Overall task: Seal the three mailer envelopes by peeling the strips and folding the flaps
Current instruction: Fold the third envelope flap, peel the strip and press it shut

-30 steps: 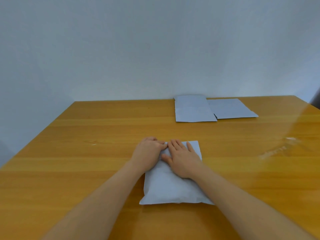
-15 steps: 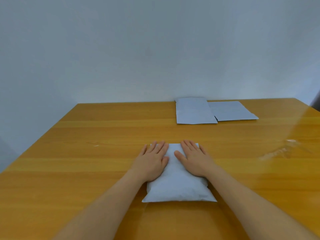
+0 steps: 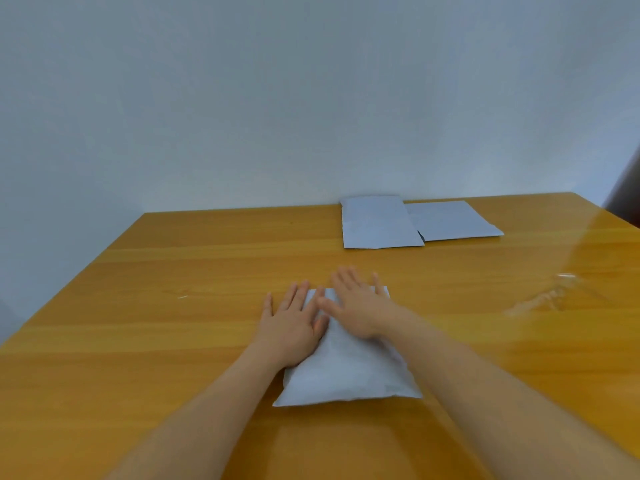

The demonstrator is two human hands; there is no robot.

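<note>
Two flat hands on the padded mailer, both with fingers straight. Since half a second ago: left hand slid outward, now half off the mailer's left edge, little finger and ring finger on the wooden table, thumb and index side over the mailer's far left corner; right hand shifted toward the middle and blurred with motion, fingertips past the mailer's far edge. Hands closer together than before, thumbs nearly touching over the mailer's far end. A second ago, fingers bunched at the far edge; now spread.

Hard to make out: right fingers smeared, so no telling whether they press or float just above. Folded flap and its seam hidden under the palms. Both forearms cut off at the lower frame. Beyond the mailer, to its right on the table, a faint clear strip, glare only, shape uncertain. A tiny pale fleck left of the mailer.

Padded mailer puffed, lying beneath both hands, near end free and pointing toward the person. Well beyond the mailer, at the table's far edge by the wall, two flat envelopes: left flat envelope overlapping the right flat envelope.
</note>
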